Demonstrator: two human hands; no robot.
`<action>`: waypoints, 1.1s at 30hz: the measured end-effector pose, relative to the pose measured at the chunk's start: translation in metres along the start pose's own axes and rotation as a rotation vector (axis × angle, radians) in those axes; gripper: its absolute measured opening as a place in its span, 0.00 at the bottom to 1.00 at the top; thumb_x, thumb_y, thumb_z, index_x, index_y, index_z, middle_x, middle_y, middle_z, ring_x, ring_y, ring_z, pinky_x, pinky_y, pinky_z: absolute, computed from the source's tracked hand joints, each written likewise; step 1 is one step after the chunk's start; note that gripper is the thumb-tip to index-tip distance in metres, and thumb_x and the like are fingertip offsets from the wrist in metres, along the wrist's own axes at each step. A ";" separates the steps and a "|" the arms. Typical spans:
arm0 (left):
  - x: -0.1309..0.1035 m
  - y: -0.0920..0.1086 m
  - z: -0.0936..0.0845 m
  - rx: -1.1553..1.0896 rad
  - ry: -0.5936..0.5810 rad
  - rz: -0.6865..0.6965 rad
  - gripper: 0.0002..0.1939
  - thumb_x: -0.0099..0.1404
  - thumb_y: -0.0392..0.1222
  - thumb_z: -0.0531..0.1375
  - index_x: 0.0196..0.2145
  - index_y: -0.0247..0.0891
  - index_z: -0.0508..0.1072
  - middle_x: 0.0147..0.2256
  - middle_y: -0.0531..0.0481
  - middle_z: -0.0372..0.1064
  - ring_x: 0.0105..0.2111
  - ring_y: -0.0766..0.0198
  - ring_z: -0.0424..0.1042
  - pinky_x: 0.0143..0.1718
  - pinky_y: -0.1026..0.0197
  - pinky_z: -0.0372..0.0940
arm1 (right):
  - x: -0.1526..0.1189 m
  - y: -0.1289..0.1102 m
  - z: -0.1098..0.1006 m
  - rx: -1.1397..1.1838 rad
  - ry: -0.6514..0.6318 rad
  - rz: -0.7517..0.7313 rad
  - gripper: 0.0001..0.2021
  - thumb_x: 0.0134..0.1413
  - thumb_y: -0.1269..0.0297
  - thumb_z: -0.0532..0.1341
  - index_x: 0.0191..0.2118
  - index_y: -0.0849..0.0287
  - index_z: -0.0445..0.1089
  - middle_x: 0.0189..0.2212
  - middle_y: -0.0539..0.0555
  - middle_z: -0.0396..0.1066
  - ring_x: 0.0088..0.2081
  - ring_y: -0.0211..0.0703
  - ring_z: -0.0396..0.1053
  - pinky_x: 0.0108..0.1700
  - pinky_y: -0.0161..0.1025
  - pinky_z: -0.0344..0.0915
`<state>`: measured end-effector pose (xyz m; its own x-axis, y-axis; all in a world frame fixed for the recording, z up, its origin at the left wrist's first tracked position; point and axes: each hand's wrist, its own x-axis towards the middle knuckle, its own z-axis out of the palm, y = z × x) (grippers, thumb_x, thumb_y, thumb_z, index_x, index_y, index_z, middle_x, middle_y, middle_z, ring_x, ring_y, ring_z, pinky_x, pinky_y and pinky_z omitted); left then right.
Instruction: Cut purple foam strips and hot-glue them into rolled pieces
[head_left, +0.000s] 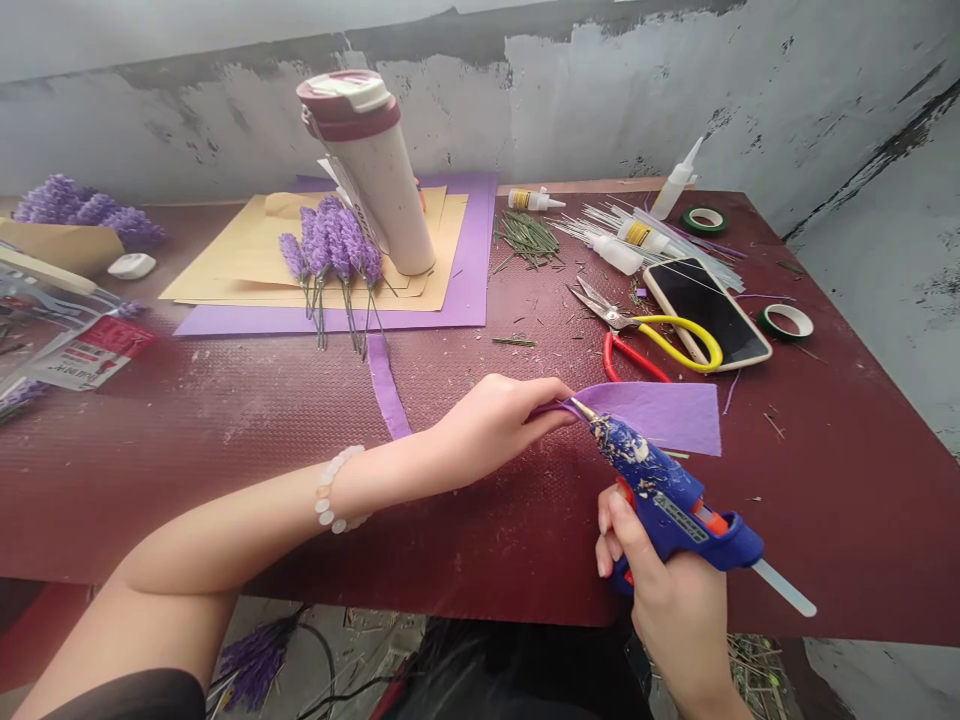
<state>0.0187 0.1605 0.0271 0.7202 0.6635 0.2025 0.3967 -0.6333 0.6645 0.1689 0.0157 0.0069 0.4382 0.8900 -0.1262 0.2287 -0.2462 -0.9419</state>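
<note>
The left hand (495, 420) pinches the felt (660, 412) at its left corner, hiding that edge; the right hand (675, 600) grips the glue gun (667, 490), nozzle touching the felt; bare tabletop (187, 450) lies left, scissors (645, 335) just beyond.

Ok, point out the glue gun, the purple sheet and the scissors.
glue gun (660, 490): head view, on its blue barrel.
purple sheet (660, 412): head view, on its flat middle.
scissors (679, 340): head view, on the yellow handle loop.
</note>
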 end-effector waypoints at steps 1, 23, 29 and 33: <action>0.000 0.000 0.000 0.003 0.003 0.003 0.04 0.71 0.37 0.62 0.41 0.36 0.78 0.25 0.56 0.77 0.21 0.71 0.72 0.26 0.70 0.61 | -0.001 0.002 -0.001 -0.009 -0.007 0.016 0.19 0.60 0.52 0.61 0.21 0.55 0.67 0.15 0.47 0.66 0.17 0.38 0.66 0.28 0.38 0.68; 0.001 -0.002 -0.001 0.037 -0.002 0.031 0.07 0.71 0.36 0.61 0.44 0.36 0.79 0.29 0.53 0.79 0.25 0.69 0.75 0.30 0.69 0.65 | -0.004 0.022 -0.010 0.002 -0.037 0.135 0.20 0.57 0.47 0.65 0.22 0.56 0.68 0.17 0.48 0.68 0.20 0.41 0.68 0.31 0.42 0.65; 0.000 -0.002 -0.001 0.017 -0.008 0.028 0.06 0.71 0.36 0.61 0.43 0.37 0.79 0.26 0.55 0.78 0.24 0.70 0.74 0.29 0.69 0.64 | -0.004 0.018 -0.005 0.059 0.017 0.151 0.19 0.55 0.47 0.65 0.23 0.55 0.67 0.16 0.48 0.67 0.20 0.41 0.66 0.30 0.43 0.63; 0.000 -0.002 0.000 0.011 -0.003 0.043 0.06 0.71 0.37 0.62 0.44 0.36 0.79 0.29 0.53 0.80 0.26 0.70 0.76 0.30 0.69 0.65 | -0.004 0.015 -0.003 0.096 0.064 0.172 0.18 0.54 0.49 0.66 0.23 0.55 0.66 0.17 0.48 0.68 0.20 0.41 0.66 0.30 0.43 0.64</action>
<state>0.0172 0.1619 0.0257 0.7387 0.6341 0.2285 0.3714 -0.6659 0.6471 0.1735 0.0073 -0.0057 0.5184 0.8113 -0.2703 0.0638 -0.3519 -0.9339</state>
